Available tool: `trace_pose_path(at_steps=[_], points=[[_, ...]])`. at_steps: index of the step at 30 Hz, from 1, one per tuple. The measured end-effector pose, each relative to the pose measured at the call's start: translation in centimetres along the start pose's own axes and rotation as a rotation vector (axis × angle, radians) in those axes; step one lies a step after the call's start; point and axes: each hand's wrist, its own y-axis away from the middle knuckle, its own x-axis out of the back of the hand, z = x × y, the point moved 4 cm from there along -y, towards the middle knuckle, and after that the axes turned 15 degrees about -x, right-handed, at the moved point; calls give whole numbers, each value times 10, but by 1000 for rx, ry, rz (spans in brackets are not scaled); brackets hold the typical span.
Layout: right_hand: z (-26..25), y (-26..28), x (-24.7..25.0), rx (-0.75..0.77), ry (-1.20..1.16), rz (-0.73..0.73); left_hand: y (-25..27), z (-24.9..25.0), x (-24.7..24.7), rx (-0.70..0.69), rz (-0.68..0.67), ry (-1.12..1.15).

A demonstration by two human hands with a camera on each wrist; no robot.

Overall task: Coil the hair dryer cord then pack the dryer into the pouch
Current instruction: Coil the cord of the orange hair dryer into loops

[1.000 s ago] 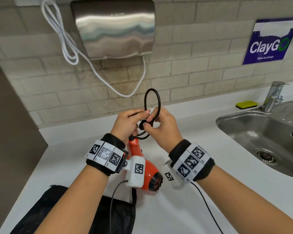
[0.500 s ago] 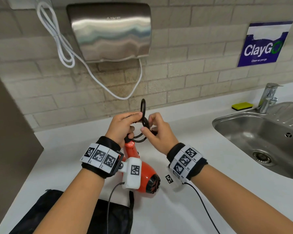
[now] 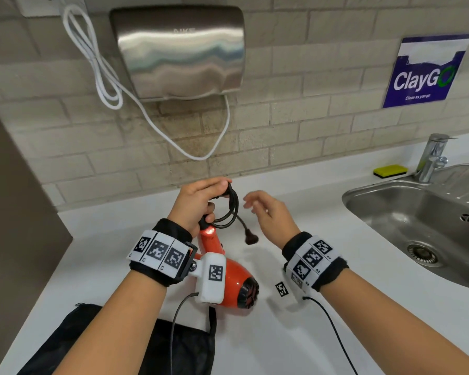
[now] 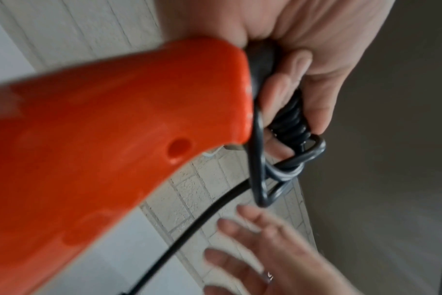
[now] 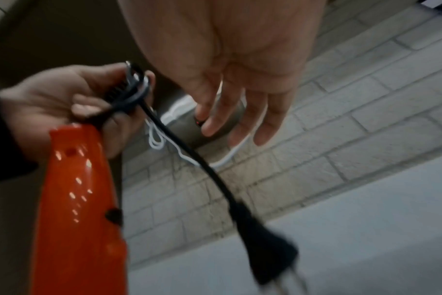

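The orange hair dryer [image 3: 229, 277] hangs handle-up over the white counter, its handle [image 4: 114, 139] filling the left wrist view. My left hand [image 3: 201, 201] grips the coiled black cord [image 3: 232, 209] at the handle's end, fingers curled round the loops [image 4: 288, 119]. The plug [image 3: 251, 239] dangles free below the coil, seen large as the plug [image 5: 267, 249] in the right wrist view. My right hand [image 3: 266, 209] hovers just right of the coil with fingers spread and holds nothing. The black pouch [image 3: 119, 345] lies flat at the counter's near left edge.
A steel sink [image 3: 428, 220] with a tap [image 3: 431, 158] and a yellow sponge [image 3: 389, 170] is at the right. A metal hand dryer [image 3: 179, 50] with a white cable [image 3: 103, 77] hangs on the brick wall. A dark panel [image 3: 16, 212] bounds the left.
My right hand has let go of the cord and pulled away to the right, fingers opening. The plug end now hangs loose from the coil held by my left hand.
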Motion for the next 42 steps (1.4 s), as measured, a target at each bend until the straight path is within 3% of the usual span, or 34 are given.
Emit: trace_pose_path(at_steps=[3, 7, 10, 13, 17, 25, 31, 37, 42], points=[[-30, 3, 2, 84, -168, -46, -1, 0, -3, -12, -25, -14], [-41, -4, 0, 36, -276, -127, -1, 0, -8, -10, -49, -24], [-39, -6, -2, 47, -268, -220, 0, 0, -8, 0, -70, -34], [-41, 0, -7, 69, -116, -354, 1, 1, -7, -6, -96, -39], [-40, 0, -6, 39, -28, -384, 1, 0, -7, 28, -147, 43], [-37, -10, 10, -2, 16, -270, 3, 2, -5, 76, -254, 69], [-45, -4, 18, 34, 234, -256, 0, 0, -4, 80, -132, 41], [-58, -5, 24, 87, 347, -44, -3, -1, -4, 52, -13, -14], [-68, -4, 23, 169, 425, 95, -3, -1, -8, 18, -82, -58]])
